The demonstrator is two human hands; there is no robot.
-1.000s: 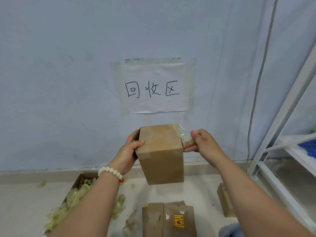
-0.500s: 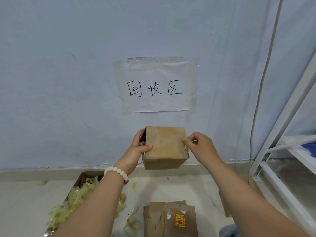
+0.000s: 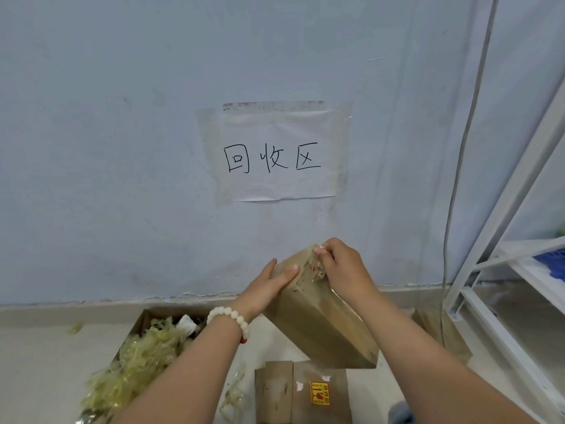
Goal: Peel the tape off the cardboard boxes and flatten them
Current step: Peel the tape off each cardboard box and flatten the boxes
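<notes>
I hold a brown cardboard box (image 3: 324, 325) in the air in front of the wall, tilted with its far end up. My left hand (image 3: 266, 289) grips the box's upper left side, thumb across its top face. My right hand (image 3: 339, 267) pinches a crumpled strip of clear tape (image 3: 316, 267) at the box's upper end. More clear tape runs down the box's right edge under my right forearm.
On the floor at the left an open carton (image 3: 143, 319) holds a heap of peeled yellowish tape (image 3: 137, 362). Flattened cardboard (image 3: 302, 393) with a yellow label lies below the box. Another box (image 3: 440, 335) stands beside a white metal rack (image 3: 519, 270). A paper sign (image 3: 275, 154) is taped to the wall.
The box has been turned and tilted, its long side now running down toward me. My right hand moved from the box's right edge onto its upper end and pinches tape there.
</notes>
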